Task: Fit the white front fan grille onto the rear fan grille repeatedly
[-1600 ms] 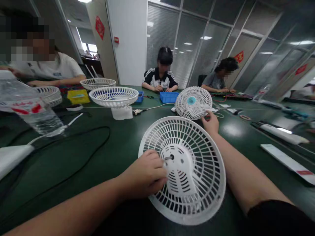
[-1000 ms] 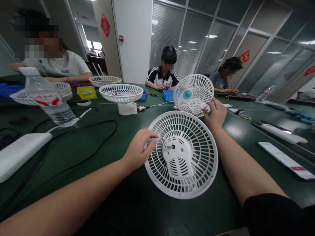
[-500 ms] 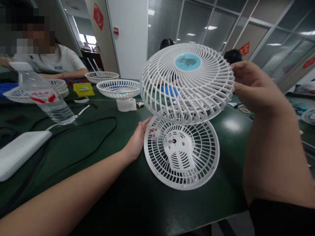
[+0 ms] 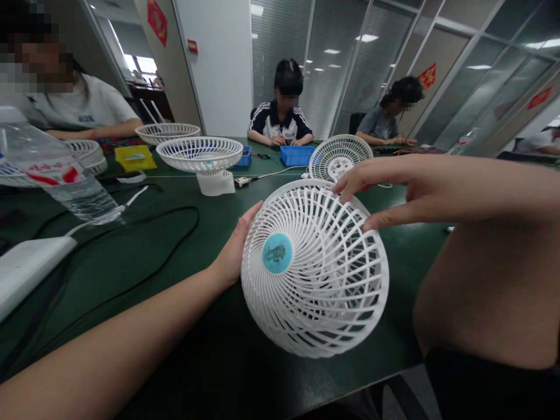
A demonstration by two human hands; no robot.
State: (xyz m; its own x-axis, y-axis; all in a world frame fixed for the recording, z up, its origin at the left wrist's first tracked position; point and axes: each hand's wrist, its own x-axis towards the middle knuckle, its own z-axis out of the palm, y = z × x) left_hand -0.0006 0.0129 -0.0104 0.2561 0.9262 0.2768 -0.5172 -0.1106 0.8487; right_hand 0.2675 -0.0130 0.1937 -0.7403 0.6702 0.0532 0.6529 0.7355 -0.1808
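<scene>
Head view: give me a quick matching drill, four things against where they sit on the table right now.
Things:
1. fan grille
2. bottle
3. blue tray
4. yellow box

Places:
A. far side, in front of the striped-sleeved person
B. between both hands
C. far left, lying tilted
D. left of the upturned grille on its stand

Pairs: 1-B, 2-C, 3-A, 4-D

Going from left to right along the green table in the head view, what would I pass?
Clear plastic water bottle → yellow plastic tray → white fan grille on a stand → domed white fan guard with blue centre
</scene>
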